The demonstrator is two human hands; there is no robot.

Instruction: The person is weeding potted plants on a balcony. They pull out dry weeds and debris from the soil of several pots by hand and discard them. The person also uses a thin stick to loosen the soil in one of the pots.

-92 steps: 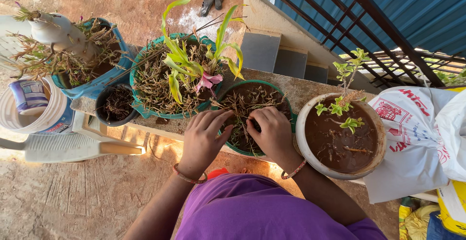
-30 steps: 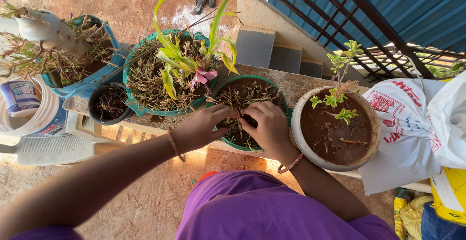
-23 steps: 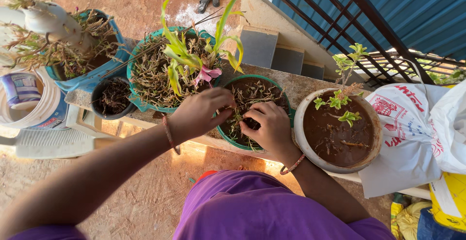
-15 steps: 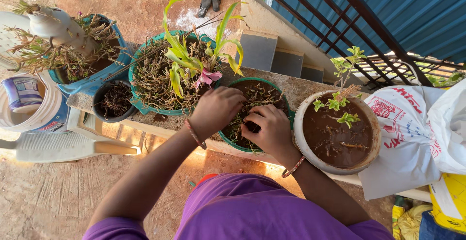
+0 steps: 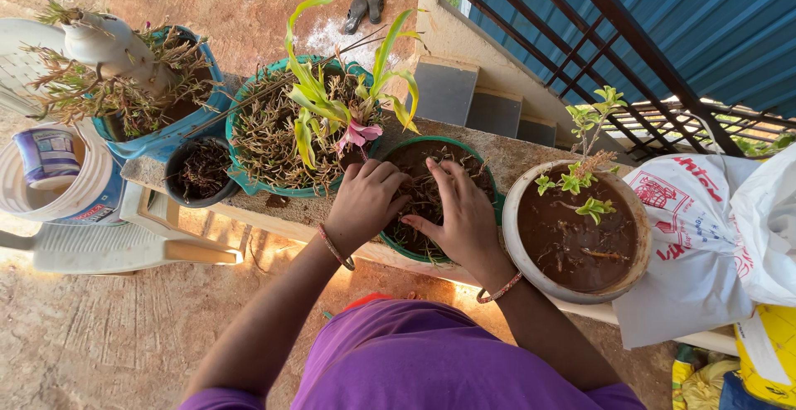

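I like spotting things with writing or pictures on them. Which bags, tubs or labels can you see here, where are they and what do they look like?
White sack: far right, beside the pale pot; soft, crumpled, red printing.
Yellow bag: bottom right corner, under the sack; yellow with a white patch.
Small tub: far left, inside the white bucket; round, with a blue and purple label.
White bucket: far left on a plastic chair; round, with a band of blue and red print low on its side.
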